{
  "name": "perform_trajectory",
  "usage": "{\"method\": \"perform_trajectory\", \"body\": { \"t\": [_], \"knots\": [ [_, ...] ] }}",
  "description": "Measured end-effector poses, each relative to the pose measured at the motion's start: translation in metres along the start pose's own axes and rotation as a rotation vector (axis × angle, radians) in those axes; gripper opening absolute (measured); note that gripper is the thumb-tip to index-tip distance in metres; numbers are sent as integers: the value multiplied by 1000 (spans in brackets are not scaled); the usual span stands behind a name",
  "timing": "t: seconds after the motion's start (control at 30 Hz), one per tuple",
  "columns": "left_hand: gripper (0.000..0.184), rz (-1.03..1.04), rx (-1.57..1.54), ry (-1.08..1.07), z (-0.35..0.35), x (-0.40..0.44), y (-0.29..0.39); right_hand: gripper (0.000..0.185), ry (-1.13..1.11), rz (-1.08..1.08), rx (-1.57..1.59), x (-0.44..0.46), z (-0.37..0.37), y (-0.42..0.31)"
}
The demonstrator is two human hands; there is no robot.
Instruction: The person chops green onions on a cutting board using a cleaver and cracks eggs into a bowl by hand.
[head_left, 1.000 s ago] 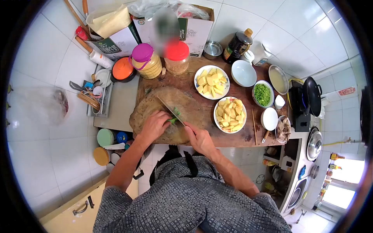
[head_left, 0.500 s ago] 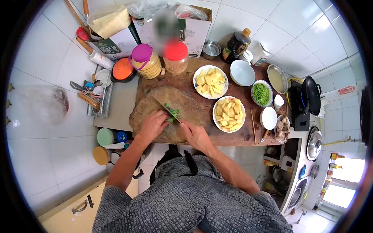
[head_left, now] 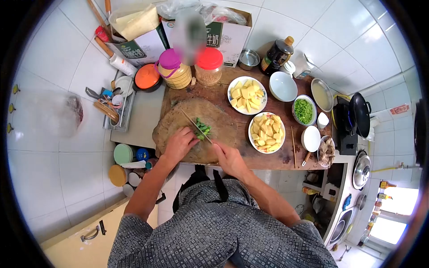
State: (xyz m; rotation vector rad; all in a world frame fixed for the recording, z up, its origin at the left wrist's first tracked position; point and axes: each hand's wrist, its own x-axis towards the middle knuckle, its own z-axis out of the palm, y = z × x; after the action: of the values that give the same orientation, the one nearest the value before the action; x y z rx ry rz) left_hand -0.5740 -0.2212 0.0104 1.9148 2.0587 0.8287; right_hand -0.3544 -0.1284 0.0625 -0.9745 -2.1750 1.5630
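A kitchen knife (head_left: 195, 124) is in my right hand (head_left: 229, 157), its fingers wrapped round the handle. The blade slants up and left across a round wooden chopping board (head_left: 214, 109). My left hand (head_left: 179, 144) lies on the board left of the blade, fingers curled and pressing a green vegetable whose kind I cannot make out; most of it is hidden under the fingertips. Cut green pieces (head_left: 204, 126) lie in a small heap just right of the blade.
Right of the board stand two plates of sliced potato (head_left: 246, 96) (head_left: 267, 133), a pale bowl (head_left: 283, 86), a bowl of chopped greens (head_left: 303, 111) and chopsticks (head_left: 293, 147). Behind are red-lidded (head_left: 208, 67) and purple-lidded jars (head_left: 175, 71). A wok (head_left: 359, 114) sits on the stove at right.
More cut green pieces lie right of the blade. Both hands stay at nearly the same spot on the board, while the whole view has shifted slightly.
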Motion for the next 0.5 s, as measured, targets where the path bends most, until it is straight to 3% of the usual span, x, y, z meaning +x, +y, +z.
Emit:
{"method": "perform_trajectory", "body": {
  "t": [0.27, 0.5],
  "knots": [
    [18, 68, -39, 22, -3, -2, 5, 33, -8, -16, -54, 2, 10, 13],
    [18, -2, -22, -22, -6, -15, -2, 33, -48, 53, 17, -16, 0, 1]
  ]
}}
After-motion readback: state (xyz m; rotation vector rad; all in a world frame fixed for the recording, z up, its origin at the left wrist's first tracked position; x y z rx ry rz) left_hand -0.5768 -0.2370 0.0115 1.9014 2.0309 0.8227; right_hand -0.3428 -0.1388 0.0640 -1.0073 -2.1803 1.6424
